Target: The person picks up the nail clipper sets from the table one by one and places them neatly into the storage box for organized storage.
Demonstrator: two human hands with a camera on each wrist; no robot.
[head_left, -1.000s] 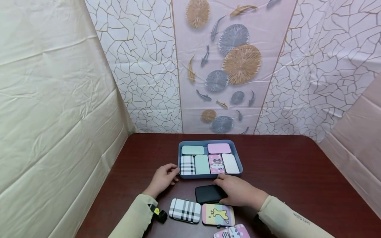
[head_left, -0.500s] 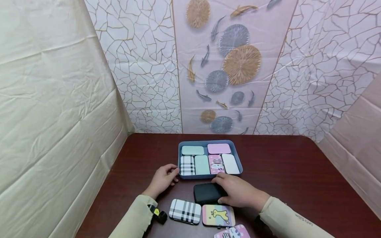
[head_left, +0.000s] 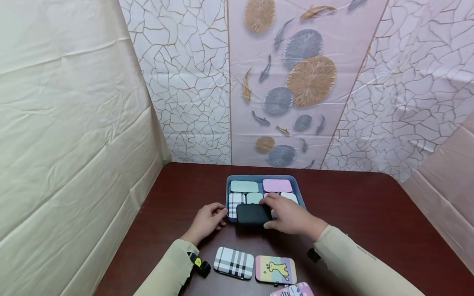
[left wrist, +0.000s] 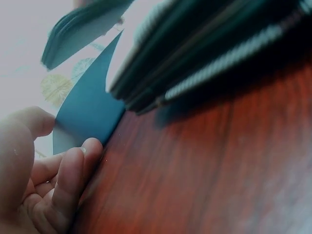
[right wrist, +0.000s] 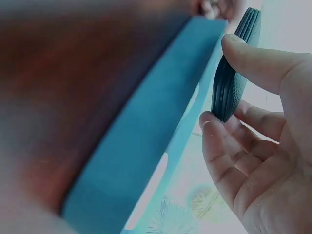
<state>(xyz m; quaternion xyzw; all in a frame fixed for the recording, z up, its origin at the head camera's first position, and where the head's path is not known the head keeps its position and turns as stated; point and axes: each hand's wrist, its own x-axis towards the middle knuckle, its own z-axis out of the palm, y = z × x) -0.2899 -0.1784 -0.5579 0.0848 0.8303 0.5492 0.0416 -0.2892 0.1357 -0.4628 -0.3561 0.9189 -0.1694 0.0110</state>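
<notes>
Black and flat, the case (head_left: 253, 214) is now over the front wall of the blue tray (head_left: 261, 178), toward 7 o'clock from its middle; half a second ago it was short of that wall, down by the loose cases. Moving with it, the right hand (head_left: 289, 216) pinches its 3 o'clock end, thumb on the near edge and fingertips on the far one, the grip only part closed. Whether the case touches the rim, I cannot tell. The left hand (head_left: 207, 222) has stayed at the tray's 8 o'clock corner, half open, fingers loosely bent, thumb against the wall, gripping nothing. The plaid case (head_left: 234, 263) and giraffe case (head_left: 275, 269) lie as before at 6 o'clock, with a pink case (head_left: 294, 290) cut by the frame below them.

Inside, the mint case (head_left: 244, 186) at 11 o'clock and the lilac case (head_left: 277, 185) at 1 leave a narrow gap between them; the near row is packed side by side, partly hidden by the black case and the right hand. Dark red tabletop (head_left: 352, 205) spreads wide toward 3 o'clock, less so toward 9; at 12, its far edge runs near the tray.
</notes>
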